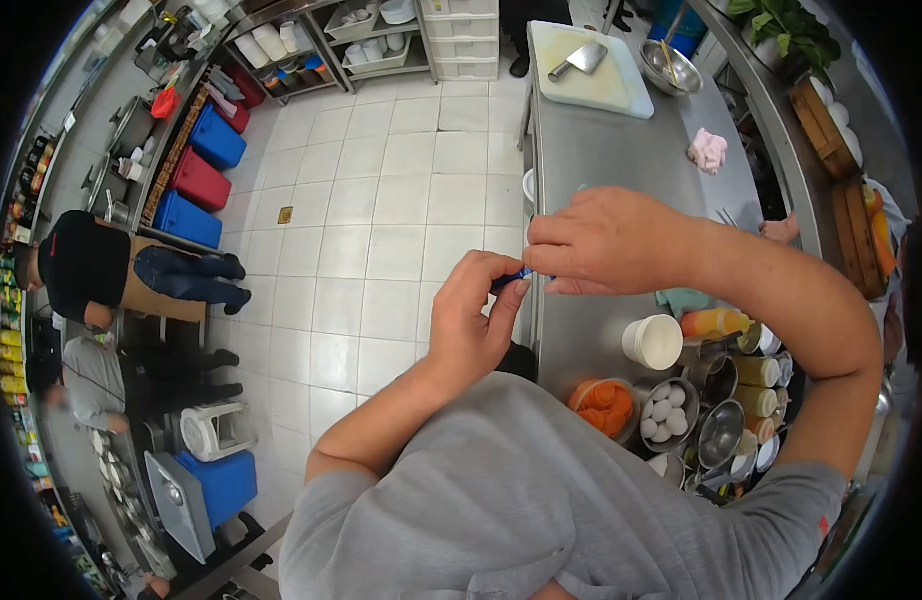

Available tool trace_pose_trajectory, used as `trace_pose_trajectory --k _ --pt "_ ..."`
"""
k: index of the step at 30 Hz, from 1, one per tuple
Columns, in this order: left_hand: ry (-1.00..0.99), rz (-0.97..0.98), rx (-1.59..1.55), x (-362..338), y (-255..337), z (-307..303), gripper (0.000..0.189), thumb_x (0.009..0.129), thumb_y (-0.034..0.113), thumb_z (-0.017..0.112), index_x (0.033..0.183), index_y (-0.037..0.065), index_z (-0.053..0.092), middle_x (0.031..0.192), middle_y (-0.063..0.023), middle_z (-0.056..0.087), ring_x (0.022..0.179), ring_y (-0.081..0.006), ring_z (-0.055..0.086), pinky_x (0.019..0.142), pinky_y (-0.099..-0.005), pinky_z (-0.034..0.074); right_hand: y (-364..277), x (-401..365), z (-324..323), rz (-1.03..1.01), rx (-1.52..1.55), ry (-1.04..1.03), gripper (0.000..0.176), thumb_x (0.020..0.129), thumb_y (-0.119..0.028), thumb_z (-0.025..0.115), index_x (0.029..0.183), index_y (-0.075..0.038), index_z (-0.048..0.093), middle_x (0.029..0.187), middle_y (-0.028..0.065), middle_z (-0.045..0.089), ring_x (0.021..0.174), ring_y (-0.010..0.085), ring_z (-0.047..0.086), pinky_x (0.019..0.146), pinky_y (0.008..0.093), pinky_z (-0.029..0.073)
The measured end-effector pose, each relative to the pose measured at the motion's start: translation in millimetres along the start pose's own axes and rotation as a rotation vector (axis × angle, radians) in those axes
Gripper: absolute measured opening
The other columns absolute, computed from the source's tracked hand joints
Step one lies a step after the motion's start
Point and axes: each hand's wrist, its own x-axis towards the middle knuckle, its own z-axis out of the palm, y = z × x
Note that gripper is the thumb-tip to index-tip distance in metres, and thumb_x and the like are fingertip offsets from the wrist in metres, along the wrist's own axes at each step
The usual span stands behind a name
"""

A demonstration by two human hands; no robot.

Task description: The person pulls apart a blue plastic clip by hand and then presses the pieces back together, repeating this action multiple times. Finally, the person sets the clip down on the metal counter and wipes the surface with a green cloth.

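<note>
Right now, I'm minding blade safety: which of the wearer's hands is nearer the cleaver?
Right. The right hand is above the steel counter, short of the cleaver on its cutting board; the left hand is farther off, past the counter's edge.

A steel counter [591, 160] carries a cutting board [619, 92], pink cloth [707, 151] and white tub [652, 343].

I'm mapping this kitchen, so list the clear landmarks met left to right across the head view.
Black-shirted person, left hand, small blue item, right hand, pink cloth, upper wooden crate.
</note>
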Motion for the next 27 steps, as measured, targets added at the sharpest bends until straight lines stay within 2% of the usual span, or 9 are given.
trace_pose_trajectory --k 1,4,7,10,21,24,27 --pt "0.004 0.001 -0.001 0.5 0.5 0.6 0.012 0.103 -0.001 0.079 0.112 -0.001 0.072 0.098 -0.0087 0.071 0.078 -0.0156 0.063 0.067 -0.0297 0.052 0.7 -0.3 -0.4 -0.002 -0.003 -0.001 0.032 0.098 -0.031 0.082 0.117 -0.013 0.063 0.106 0.0059 0.065 0.088 0.0321 0.072 0.077 0.0476 0.059" --pt "-0.019 -0.046 -0.008 0.3 2.1 -1.3 0.015 0.102 0.001 0.078 0.115 0.000 0.071 0.102 -0.0130 0.073 0.084 -0.0266 0.071 0.071 -0.0358 0.057 0.0 -0.3 -0.2 -0.004 -0.009 0.002 0.032 0.099 -0.032 0.081 0.117 -0.013 0.063 0.106 0.0058 0.065 0.088 0.0324 0.072 0.078 0.0478 0.059" --pt "-0.013 -0.045 -0.016 0.4 2.2 -1.1 0.015 0.102 0.000 0.079 0.115 0.000 0.072 0.101 -0.0130 0.073 0.083 -0.0257 0.071 0.070 -0.0354 0.057 -0.5 0.3 -1.0 -0.012 -0.017 0.011 0.031 0.099 -0.033 0.081 0.115 -0.013 0.064 0.105 0.0057 0.066 0.088 0.0324 0.072 0.078 0.0475 0.060" --pt "0.010 0.004 -0.006 2.1 2.5 0.7 0.011 0.103 -0.001 0.079 0.111 -0.002 0.072 0.098 -0.0094 0.071 0.077 -0.0154 0.064 0.067 -0.0296 0.054 -0.4 0.4 -2.0 -0.017 -0.025 0.014 0.030 0.099 -0.034 0.081 0.114 -0.014 0.064 0.104 0.0055 0.066 0.088 0.0322 0.072 0.078 0.0470 0.060" --pt "0.000 -0.015 -0.011 1.5 1.4 4.6 0.011 0.102 -0.001 0.079 0.111 -0.003 0.072 0.098 -0.0101 0.072 0.077 -0.0157 0.065 0.066 -0.0298 0.054 -0.6 -1.7 -4.9 0.005 -0.019 -0.031 0.028 0.102 -0.036 0.079 0.114 -0.015 0.065 0.102 0.0045 0.066 0.090 0.0312 0.073 0.080 0.0460 0.060" --pt "-0.006 -0.022 -0.008 1.6 2.3 4.4 0.010 0.102 -0.003 0.078 0.111 -0.003 0.072 0.098 -0.0105 0.072 0.079 -0.0163 0.066 0.068 -0.0299 0.054 0.9 -2.6 -4.5 0.006 -0.003 -0.053 0.029 0.103 -0.036 0.078 0.120 -0.014 0.067 0.104 0.0060 0.068 0.091 0.0316 0.074 0.081 0.0466 0.061" --pt "-0.027 0.022 0.058 5.8 7.3 1.5 0.011 0.101 -0.006 0.073 0.111 -0.003 0.071 0.097 -0.0114 0.071 0.082 -0.0186 0.068 0.071 -0.0300 0.055 -1.4 -3.1 -6.3 0.011 -0.041 -0.070 0.032 0.099 -0.035 0.080 0.119 -0.013 0.068 0.106 0.0064 0.070 0.093 0.0315 0.074 0.080 0.0465 0.060"
